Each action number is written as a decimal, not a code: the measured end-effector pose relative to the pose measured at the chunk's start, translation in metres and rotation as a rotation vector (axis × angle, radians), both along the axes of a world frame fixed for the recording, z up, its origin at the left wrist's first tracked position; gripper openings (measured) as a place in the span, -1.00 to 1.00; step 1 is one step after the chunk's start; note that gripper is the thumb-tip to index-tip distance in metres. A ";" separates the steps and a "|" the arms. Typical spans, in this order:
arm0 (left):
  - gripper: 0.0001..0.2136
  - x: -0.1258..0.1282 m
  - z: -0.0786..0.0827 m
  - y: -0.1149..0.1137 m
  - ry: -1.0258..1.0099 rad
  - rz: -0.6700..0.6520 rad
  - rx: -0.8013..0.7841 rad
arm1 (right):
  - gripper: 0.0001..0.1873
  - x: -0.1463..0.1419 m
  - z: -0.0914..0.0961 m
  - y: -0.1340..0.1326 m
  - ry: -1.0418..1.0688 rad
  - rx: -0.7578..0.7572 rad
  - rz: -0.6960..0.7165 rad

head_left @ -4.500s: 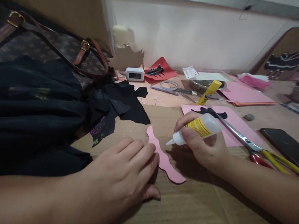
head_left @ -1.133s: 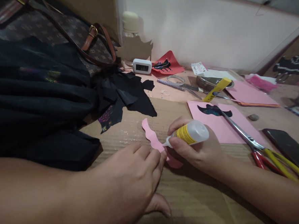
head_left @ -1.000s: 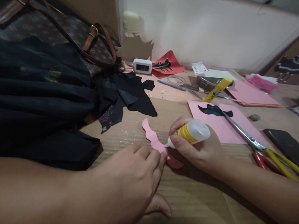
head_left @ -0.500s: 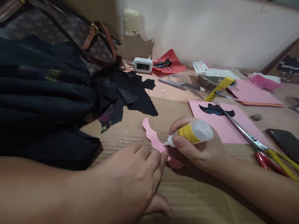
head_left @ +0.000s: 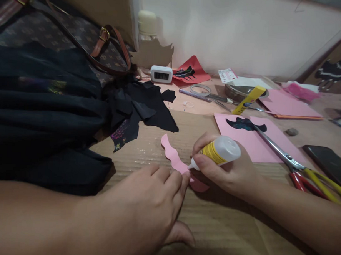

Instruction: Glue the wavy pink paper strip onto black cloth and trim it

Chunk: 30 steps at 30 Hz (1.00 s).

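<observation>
The fingers [head_left: 211,171] of the right hand [head_left: 228,175] are curled tight around a small glue bottle [head_left: 221,150] with a yellow label, held on its side with the white nozzle pointing toward the left hand and its tip touching a wavy pink paper strip [head_left: 171,155]. The strip lies flat on the table [head_left: 224,231], just in front of the left hand [head_left: 151,207], whose fingers [head_left: 174,181] are stretched out flat and close together, gripping nothing, their tips pressing on the strip's near end right beside the nozzle. Just beyond the right hand's knuckles lies a pink sheet [head_left: 264,146] bearing a black cutout [head_left: 245,124], and scissors [head_left: 295,168] with yellow and red handles lie across the sheet, off to the outer side of the right wrist. Farther out on that side is a dark phone [head_left: 330,164]. Beyond the left fingers, black paper scraps [head_left: 151,109] spread near a heap of black cloth [head_left: 44,116] and a brown handbag [head_left: 63,40]. Well past both hands, by the wall, stand a small white clock [head_left: 161,74], a red paper [head_left: 195,67] and a tilted yellow glue stick [head_left: 249,99]
</observation>
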State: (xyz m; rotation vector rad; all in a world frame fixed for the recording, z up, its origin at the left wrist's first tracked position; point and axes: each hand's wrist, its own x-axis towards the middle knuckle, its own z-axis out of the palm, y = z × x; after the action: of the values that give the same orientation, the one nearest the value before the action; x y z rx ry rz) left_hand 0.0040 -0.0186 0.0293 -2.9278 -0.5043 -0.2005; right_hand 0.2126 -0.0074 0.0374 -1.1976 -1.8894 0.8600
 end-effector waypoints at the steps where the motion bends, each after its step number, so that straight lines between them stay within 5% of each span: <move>1: -0.34 0.000 0.000 0.000 0.014 0.003 -0.007 | -0.82 0.000 0.000 -0.001 -0.001 -0.011 0.001; 30: -0.47 -0.007 0.009 0.004 0.011 0.004 -0.012 | -0.81 0.010 -0.003 -0.001 0.149 -0.018 -0.020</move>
State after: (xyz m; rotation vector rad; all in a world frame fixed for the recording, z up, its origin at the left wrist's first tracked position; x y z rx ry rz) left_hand -0.0028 -0.0145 0.0384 -2.9371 -0.5117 -0.1813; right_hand 0.2223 -0.0088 0.0349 -1.1291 -1.7509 0.9318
